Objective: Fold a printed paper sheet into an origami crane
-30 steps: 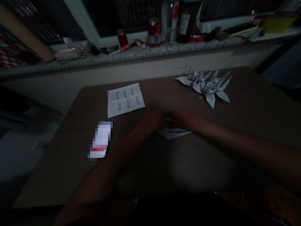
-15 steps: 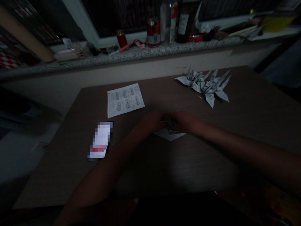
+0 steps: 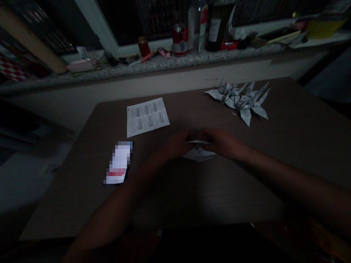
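Note:
The light is dim. My left hand (image 3: 177, 143) and my right hand (image 3: 219, 140) meet at the middle of a brown table (image 3: 192, 190), both pinching a small folded printed paper (image 3: 199, 153). Its lower point rests on the tabletop, and a thin folded edge stretches between my fingertips. A flat printed sheet (image 3: 147, 116) lies beyond my left hand. Several folded paper cranes (image 3: 241, 100) are heaped at the far right of the table.
A phone with a lit screen (image 3: 119, 163) lies left of my left forearm. Behind the table runs a speckled stone ledge (image 3: 164, 64) with a red can (image 3: 180, 38), bottles (image 3: 214, 25), a small jar and clutter.
My hands have shifted the folded paper slightly and raised a thin edge of it between the fingertips. The camera view has drifted a little.

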`<state>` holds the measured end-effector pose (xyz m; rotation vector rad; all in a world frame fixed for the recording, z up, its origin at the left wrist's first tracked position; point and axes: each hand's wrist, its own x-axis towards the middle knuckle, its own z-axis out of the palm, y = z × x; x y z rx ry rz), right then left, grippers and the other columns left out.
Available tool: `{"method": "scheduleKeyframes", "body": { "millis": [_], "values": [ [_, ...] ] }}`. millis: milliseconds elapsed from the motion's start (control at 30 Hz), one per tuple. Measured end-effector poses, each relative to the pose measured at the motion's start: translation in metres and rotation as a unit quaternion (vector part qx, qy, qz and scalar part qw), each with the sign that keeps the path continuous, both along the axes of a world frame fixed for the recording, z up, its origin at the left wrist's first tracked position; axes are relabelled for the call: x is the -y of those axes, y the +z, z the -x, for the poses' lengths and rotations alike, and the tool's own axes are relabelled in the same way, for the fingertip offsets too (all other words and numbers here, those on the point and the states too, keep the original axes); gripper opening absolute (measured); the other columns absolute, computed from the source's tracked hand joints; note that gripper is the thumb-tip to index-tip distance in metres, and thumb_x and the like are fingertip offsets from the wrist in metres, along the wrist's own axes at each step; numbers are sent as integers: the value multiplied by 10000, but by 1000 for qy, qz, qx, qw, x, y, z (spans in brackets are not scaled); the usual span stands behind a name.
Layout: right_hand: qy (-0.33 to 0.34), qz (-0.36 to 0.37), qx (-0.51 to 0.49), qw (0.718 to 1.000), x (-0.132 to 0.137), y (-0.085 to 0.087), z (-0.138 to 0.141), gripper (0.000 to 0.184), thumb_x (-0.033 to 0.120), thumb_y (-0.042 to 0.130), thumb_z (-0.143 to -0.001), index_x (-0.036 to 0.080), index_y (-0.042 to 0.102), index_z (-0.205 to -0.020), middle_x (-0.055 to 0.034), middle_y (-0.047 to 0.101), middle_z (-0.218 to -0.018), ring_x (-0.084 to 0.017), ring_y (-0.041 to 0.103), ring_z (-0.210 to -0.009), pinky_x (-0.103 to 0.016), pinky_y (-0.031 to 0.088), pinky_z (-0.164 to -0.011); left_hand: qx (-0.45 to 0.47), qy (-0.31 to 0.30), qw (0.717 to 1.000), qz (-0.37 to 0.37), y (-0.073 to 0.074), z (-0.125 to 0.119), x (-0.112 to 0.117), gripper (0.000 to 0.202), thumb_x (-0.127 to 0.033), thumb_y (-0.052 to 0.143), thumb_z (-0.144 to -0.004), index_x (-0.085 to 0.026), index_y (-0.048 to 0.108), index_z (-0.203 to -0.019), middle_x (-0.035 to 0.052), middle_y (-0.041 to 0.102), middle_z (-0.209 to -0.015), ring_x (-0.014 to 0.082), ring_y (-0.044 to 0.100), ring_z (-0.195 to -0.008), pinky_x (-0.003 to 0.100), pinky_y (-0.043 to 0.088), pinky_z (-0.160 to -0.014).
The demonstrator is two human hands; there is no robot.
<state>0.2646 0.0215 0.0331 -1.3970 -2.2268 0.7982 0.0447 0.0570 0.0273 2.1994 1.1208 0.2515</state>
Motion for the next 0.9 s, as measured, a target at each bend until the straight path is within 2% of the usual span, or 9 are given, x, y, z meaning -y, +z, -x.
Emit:
{"method": "scheduleKeyframes", "body": {
  "millis": [133, 300, 367, 467, 533, 667, 900],
  "values": [
    [-1, -37, -21, 999, 8, 0, -2, 187, 188, 670, -861, 228, 632, -1040, -34, 734, -922, -209, 687, -817, -299, 468, -697, 90, 5, 995, 30, 4, 5, 7, 172, -226, 649, -903, -179, 614, -1064, 27, 698, -1038, 202, 669, -928, 292, 479, -752],
    [3, -35, -68, 997, 15, 0, -6, 189, 197, 655, -870, 235, 609, -1050, -36, 726, -933, -214, 695, -825, -313, 494, -714, 136, 29, 990, 34, 7, 9, 18, 220, -160, 640, -857, -200, 574, -1063, 13, 683, -1020, 188, 662, -932, 285, 486, -766],
    [10, -38, -85, 996, 18, 0, -8, 185, 204, 650, -874, 237, 616, -1053, -42, 728, -953, -219, 696, -840, -321, 504, -730, 144, 26, 989, 37, 10, 11, 23, 212, -193, 652, -871, -206, 575, -1068, 7, 680, -999, 181, 658, -904, 285, 489, -766],
    [16, -54, -97, 994, 21, 1, -10, 172, 217, 652, -875, 236, 637, -1045, -53, 731, -973, -233, 696, -873, -338, 513, -756, 146, 28, 988, 31, 15, 14, 30, 322, -405, 723, -896, -210, 587, -1113, 19, 689, -1022, 190, 654, -895, 295, 487, -771],
    [17, -65, -101, 993, 22, 1, -10, 164, 222, 659, -873, 237, 648, -1035, -59, 732, -981, -238, 696, -886, -348, 521, -773, 153, 34, 987, 32, 19, 15, 34, 352, -499, 671, -936, -208, 592, -1119, 30, 694, -1031, 195, 657, -900, 298, 486, -766],
    [17, -80, -106, 991, 24, -1, -9, 166, 214, 672, -865, 238, 657, -1028, -58, 729, -988, -232, 698, -878, -349, 531, -774, 178, 50, 982, 42, 20, 16, 37, 305, -468, 514, -1033, -197, 611, -1134, 49, 710, -1055, 200, 674, -952, 310, 505, -812],
    [42, -87, -118, 988, 28, -3, -7, 264, 393, 772, -871, 229, 658, -1044, -73, 727, -1022, -240, 690, -890, -348, 527, -755, 152, 47, 986, 56, 15, 17, 34, 234, -385, 577, -996, -198, 701, -1063, 36, 742, -1023, 196, 688, -930, 318, 519, -836]
  ]
}}
